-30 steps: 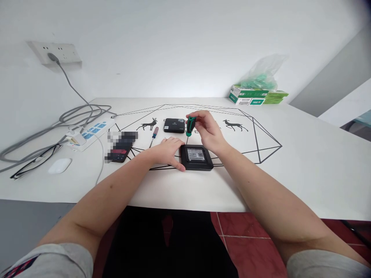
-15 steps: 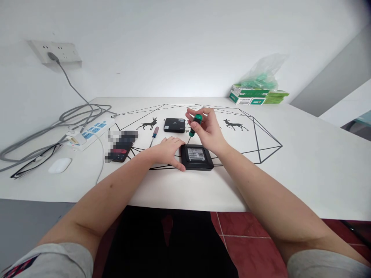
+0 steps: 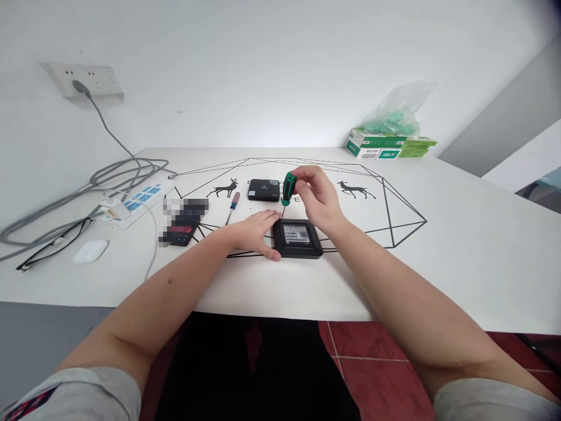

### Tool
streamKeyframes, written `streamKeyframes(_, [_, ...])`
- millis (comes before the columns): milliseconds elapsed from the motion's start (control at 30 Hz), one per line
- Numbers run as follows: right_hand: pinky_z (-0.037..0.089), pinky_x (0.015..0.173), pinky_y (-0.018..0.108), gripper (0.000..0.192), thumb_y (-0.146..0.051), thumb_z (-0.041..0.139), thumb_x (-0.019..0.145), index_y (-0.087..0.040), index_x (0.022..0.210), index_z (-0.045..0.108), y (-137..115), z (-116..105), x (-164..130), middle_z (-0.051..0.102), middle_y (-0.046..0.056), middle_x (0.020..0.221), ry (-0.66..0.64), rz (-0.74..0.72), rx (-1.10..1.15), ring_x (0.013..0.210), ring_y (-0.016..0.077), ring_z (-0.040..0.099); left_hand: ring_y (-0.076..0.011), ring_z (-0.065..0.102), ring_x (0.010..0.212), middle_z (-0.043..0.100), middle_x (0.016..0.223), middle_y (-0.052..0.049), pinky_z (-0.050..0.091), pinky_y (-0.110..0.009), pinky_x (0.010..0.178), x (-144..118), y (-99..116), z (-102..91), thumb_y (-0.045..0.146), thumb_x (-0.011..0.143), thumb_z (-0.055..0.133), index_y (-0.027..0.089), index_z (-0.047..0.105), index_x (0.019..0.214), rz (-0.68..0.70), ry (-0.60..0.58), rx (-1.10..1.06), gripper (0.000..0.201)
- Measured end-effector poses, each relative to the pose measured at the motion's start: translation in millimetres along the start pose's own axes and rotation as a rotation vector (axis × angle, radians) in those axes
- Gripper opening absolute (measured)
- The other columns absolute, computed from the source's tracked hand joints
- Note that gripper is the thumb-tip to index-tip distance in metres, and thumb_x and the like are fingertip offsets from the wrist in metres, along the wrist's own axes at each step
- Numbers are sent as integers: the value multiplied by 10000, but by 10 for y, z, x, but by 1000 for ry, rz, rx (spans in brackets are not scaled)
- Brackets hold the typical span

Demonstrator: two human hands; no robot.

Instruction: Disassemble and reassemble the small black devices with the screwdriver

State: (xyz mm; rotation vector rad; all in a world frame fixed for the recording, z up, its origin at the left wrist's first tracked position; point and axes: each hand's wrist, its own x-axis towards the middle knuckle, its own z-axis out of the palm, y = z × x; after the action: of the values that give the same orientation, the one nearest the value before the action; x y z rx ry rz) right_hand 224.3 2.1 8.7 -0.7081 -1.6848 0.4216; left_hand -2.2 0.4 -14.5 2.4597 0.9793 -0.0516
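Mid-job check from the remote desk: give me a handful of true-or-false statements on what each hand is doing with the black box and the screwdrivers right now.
1. The right hand grips the green-handled screwdriver. True.
2. The left hand holds the blue-and-red screwdriver. False: that tool lies on the table, apart from the hand, which rests against the near black box.
3. The near black box lies label side up. True.
4. The green-handled screwdriver lies flat on the table. False: it stands nearly upright, tip down at the box's far left corner.
5. A second black box lies farther back. True.
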Motion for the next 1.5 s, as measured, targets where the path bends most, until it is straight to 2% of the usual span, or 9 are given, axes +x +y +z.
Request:
streamKeyframes(167, [691,903,477,474,-531,865,862,-327,1180,579,16,36,-23,753,30,1218,4,105,93,1085,241,750,-472,52,1728,59,1873,-215,169,-610,1387,-9,9,-12,941,723,722,165,129,1799,5,13,1,1453])
streamKeyframes(367, [663,1049,540,452,-607,636,1027,-368,1401,551,34,13,-35,691,80,1447,-76,83,138,1221,272,760,-450,68,1732,71,1878,-192,149,-581,1397,-9,-1,-17,935,732,720,183,128,1800,7,9,13,1434])
streamKeyframes(533, [581,1134,629,347,-525,530,1089,-348,1352,670,1,-35,4,644,108,1447,-77,-52,-63,1397,335,615,-439,53,1736,58,1880,-187,153,-568,1400,-17,12,-29,911,740,728,167,138,1797,-12,-2,11,1421])
streamKeyframes(700, [632,930,556,210,-393,539,1076,-324,1145,725,-19,-75,48,619,92,1143,6,-127,-165,1093,286,652,-424,56,1738,69,1880,-185,151,-572,1398,-12,16,-34,906,746,722,180,146,1794,-9,-6,15,1399])
streamKeyframes(833, [641,867,476,126,-416,620,1035,-318,1098,667,-23,-72,47,669,56,1143,23,-47,-64,1017,246,673,-435,56,1736,66,1878,-195,153,-566,1399,-18,19,-39,900,747,730,165,151,1793,-9,-8,16,1402])
streamKeyframes(1000, [675,948,478,457,-466,887,830,-326,1098,545,27,-7,21,736,12,1203,35,102,75,1034,223,749,-444,76,1733,95,1879,-180,183,-584,1388,-22,13,-35,890,751,737,208,158,1794,-1,9,19,1374])
streamKeyframes(1167, [648,1075,544,375,-432,736,961,-356,1276,547,7,17,-14,728,46,1360,-15,125,150,1237,260,761,-442,73,1733,83,1876,-198,167,-584,1392,-13,-2,-24,912,746,718,184,156,1793,4,8,14,1394])
streamKeyframes(1333, [626,1070,585,296,-430,621,1027,-347,1308,660,-22,-34,1,662,88,1449,-48,14,0,1342,313,661,-449,83,1730,89,1875,-196,173,-588,1393,-19,11,-35,915,750,712,174,165,1792,13,12,15,1390])
streamKeyframes(1500, [628,965,576,255,-412,560,1060,-343,1215,751,7,-77,41,595,93,1175,9,-117,-181,1148,299,638,-455,88,1729,96,1877,-184,186,-595,1389,-23,18,-44,910,756,715,197,163,1797,8,9,20,1378])
